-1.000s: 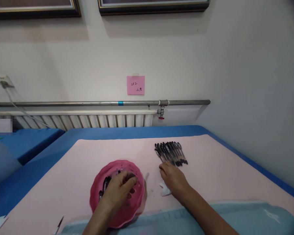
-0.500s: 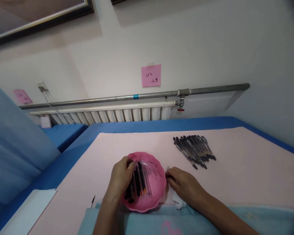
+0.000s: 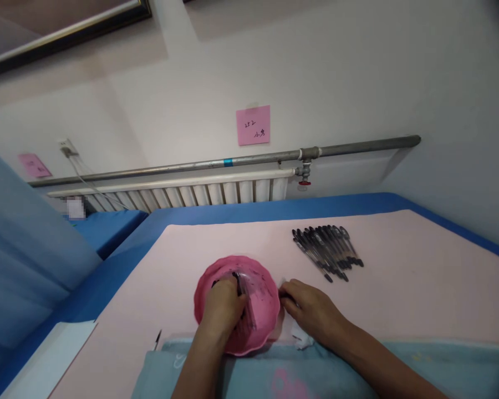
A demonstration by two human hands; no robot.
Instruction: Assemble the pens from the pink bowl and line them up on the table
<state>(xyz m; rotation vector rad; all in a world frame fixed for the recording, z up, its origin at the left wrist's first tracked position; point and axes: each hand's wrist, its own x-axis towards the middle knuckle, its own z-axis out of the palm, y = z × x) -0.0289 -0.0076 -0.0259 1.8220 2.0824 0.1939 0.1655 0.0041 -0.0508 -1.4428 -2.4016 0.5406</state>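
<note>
A pink scalloped bowl stands at the near side of the pink sheet. In it lie black and clear pens, partly covered by my left hand. The fingers of that hand are closed down over the pens, and their tips are hidden. At the bowl's right edge, my right hand has its fingers pinched on the rim. A crumpled white tissue lies under the right wrist. Farther back to the right, several black pens lie side by side in a slanted row.
A single dark-tipped pen lies left of the bowl, by a light blue cloth along the near edge. White paper is at the lower left. A blue curtain hangs at left; a radiator runs behind the table.
My left hand has moved from the bowl's left rim inward and to the right, over the pens. My right hand stays at the rim. The view has shifted slightly.
</note>
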